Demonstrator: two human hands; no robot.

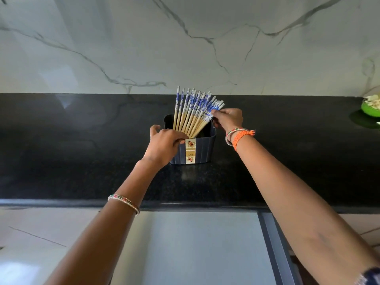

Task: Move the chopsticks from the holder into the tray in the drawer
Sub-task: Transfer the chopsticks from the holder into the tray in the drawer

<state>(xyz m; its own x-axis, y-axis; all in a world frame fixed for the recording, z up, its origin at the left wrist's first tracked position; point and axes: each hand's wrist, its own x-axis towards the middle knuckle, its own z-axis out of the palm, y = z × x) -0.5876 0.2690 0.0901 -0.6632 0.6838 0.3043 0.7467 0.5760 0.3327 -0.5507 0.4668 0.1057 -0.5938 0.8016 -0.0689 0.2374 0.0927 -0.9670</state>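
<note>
- Worktop (82, 161): black polished stone, speckled, rounded front edge. White marble-look backsplash with grey veins is seen behind it.
- Left hand (164, 144): laid on the near-left rim of the holder; fingers curled over the rim and touching the lowest part of the sticks, thumb spread out to the left. Whether a stick is actually gripped cannot be told; the holder looks to be steadied.
- Holder (202, 149): dark blue ribbed plastic tub, squarish with rounded corners, paper label strip on the front face. It stands upright on the worktop, mid-depth.
- Chopsticks (192, 112): all still inside the holder, fanned out. Long axes run from the near-left of the tub upward, tilting progressively to the right. Plain pale wood lower shafts, blue-and-white patterned tops, slim and rigid.
- Right hand (228, 118): at the right edge of the fan, fingers pinching the patterned tops of the rightmost sticks. This hand is judged the nearer one for the pull; sticks lie directly left of its fingertips, so a lift along the stick axis, up and right, is called for.
- Risk, as judged: loose fan may be scattered if only a few sticks are drawn.
- Green bowl (370, 109): far right on the worktop, well apart.
- Drawer and tray: neither can be picked out; only a pale grey panel is seen below the worktop edge.
</note>
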